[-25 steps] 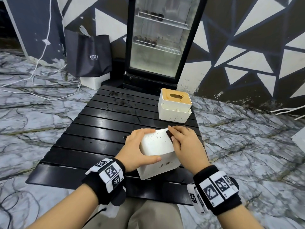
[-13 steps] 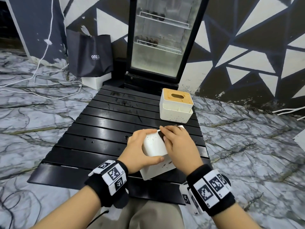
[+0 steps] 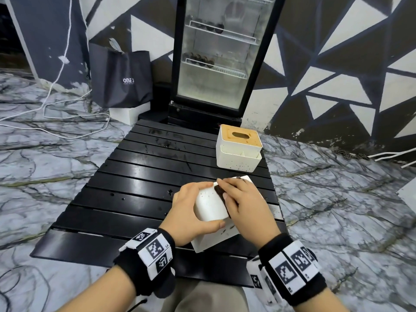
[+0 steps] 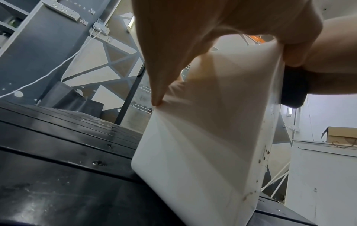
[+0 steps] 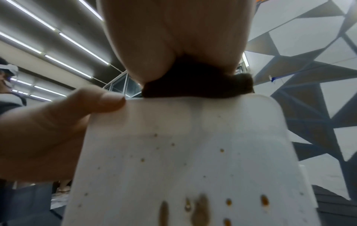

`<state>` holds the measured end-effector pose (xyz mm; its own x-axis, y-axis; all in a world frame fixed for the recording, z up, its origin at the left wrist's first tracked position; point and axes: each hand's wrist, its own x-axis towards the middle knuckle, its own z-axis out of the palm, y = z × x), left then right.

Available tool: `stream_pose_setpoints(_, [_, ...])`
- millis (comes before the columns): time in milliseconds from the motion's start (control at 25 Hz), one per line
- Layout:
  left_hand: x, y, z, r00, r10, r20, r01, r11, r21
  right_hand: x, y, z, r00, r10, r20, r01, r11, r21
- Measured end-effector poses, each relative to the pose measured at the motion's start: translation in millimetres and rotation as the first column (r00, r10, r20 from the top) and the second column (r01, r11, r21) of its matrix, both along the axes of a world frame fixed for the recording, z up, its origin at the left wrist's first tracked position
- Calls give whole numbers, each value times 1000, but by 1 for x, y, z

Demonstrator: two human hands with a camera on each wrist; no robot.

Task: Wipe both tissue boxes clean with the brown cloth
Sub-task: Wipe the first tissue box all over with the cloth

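Observation:
The near white tissue box [image 3: 210, 207] stands tilted on the black slatted table [image 3: 135, 192]; my left hand [image 3: 189, 210] grips its left end, thumb on the near face. My right hand [image 3: 244, 200] holds the brown cloth [image 3: 221, 194] and presses it on the box's upper face, close to the left fingers. In the right wrist view the cloth [image 5: 197, 85] sits at the top edge of the box [image 5: 193, 152], whose near face carries brown drips [image 5: 201, 212]. The second tissue box [image 3: 238, 154], with a wooden lid, stands untouched behind.
A glass-door fridge [image 3: 220, 64] stands at the table's far end, a dark bag [image 3: 121, 79] to its left. White cables [image 3: 56, 122] lie on the marble floor. Bare slats stretch left of the near box.
My right hand has slid the cloth leftward across the box's upper face, toward my left fingers. The left hand keeps its grip on the box.

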<state>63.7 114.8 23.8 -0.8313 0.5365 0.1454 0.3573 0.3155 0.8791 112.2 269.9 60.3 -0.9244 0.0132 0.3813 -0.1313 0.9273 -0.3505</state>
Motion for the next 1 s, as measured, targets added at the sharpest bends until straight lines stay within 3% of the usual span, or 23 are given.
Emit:
stream_pose_setpoints(320, [2,3,-3,1000,13,-9,-13,1000,21,-15,42,7,988,-123,91,139,969,-202])
stream_pose_setpoints(520, [6,8,-4,999,45,-20,-44,998,36,-14,30,4,983,-180,37,182,981,-71])
stream_pose_setpoints(600, [6,8,-5,999,46,-23,-45,998,41,-9,17,2,987,-161,0,161,987,-16])
stream_pose_setpoints(800, [8,9,-7,995,94,-35,-90,990,110,5,-10,0,999,-24,25,25,999,-43])
stream_pose_setpoints(1000, [15,14,-5,988,151,-43,-148,986,75,4,0,10,998,-36,59,50,968,-245])
